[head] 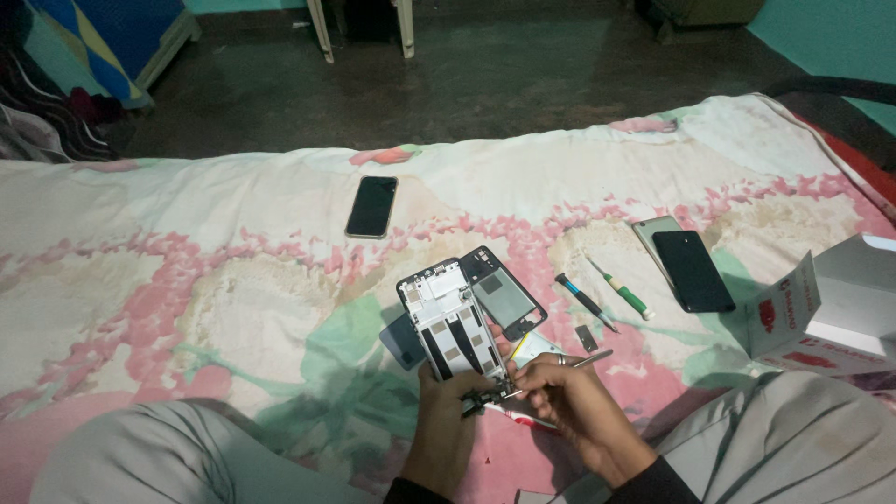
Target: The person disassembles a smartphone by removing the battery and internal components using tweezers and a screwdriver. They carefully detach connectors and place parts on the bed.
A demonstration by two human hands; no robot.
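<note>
Opened phone frame point(451, 322), white inner chassis with dark strips, face up and tilted, its lower end gripped in the left hand point(446, 411), fingers closed round the bottom edge; held above the bed, low centre of the view, between the person's knees. Right hand point(577, 403), fingers pinched shut on thin metal tweezers point(569, 364), the tips resting at the frame's lower end where a small dark part sits; a ring shows on one finger. Just beside the frame, to its right and partly under it: a detached dark-rimmed phone panel point(504, 297) with a grey middle, lying flat on the bedsheet point(187, 280), which is white with pink and green flower print. A greyish piece point(399, 342) shows behind the frame's left edge; what it is cannot be told. Near, to the right: a dark-handled screwdriver point(583, 301), a green-handled screwdriver point(623, 291), and a small grey metal plate point(586, 337). Further right: a black phone point(692, 271) lying over a light-coloured back cover point(651, 230). At the right margin: an open white box point(845, 303) with red marks. Well apart, upper centre: another black phone point(371, 206), face up, alone. Beyond the bed: dark floor point(485, 84), and chair legs point(322, 33).
</note>
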